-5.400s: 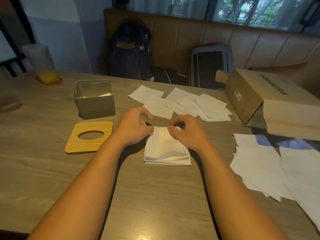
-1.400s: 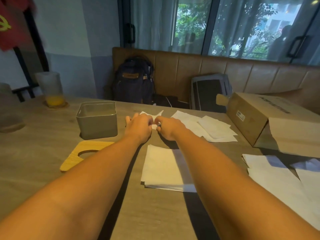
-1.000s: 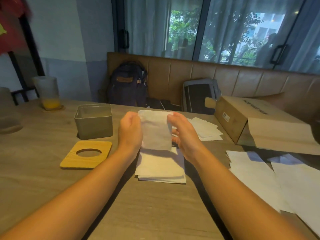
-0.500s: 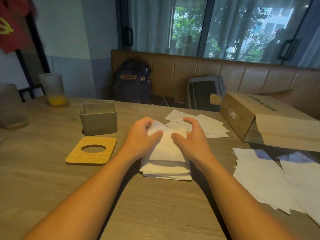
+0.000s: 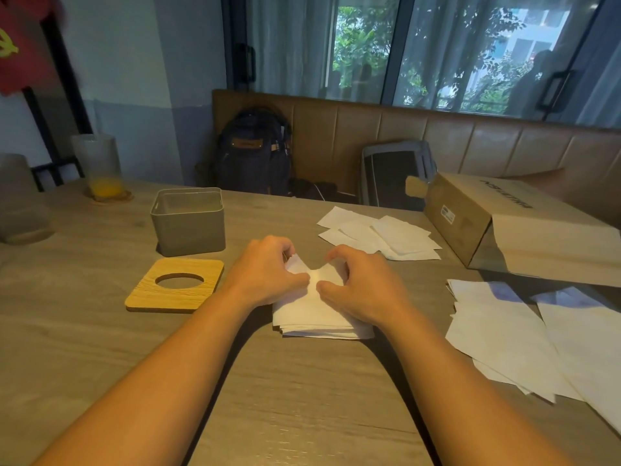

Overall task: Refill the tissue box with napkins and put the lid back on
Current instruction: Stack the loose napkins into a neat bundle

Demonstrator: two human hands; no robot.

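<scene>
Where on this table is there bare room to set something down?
Bare: the near table strip this side of the stack and lid, and the left patch between the box, glass and lid. Crowded: the right side, with sheets beside the carton, and napkins behind the stack. The left hand and right hand pinch the stack's top napkin.

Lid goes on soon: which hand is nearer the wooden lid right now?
Left. The left hand pinches the napkin stack just right of the wooden lid; the right hand grips the stack's other side, farther off.
</scene>
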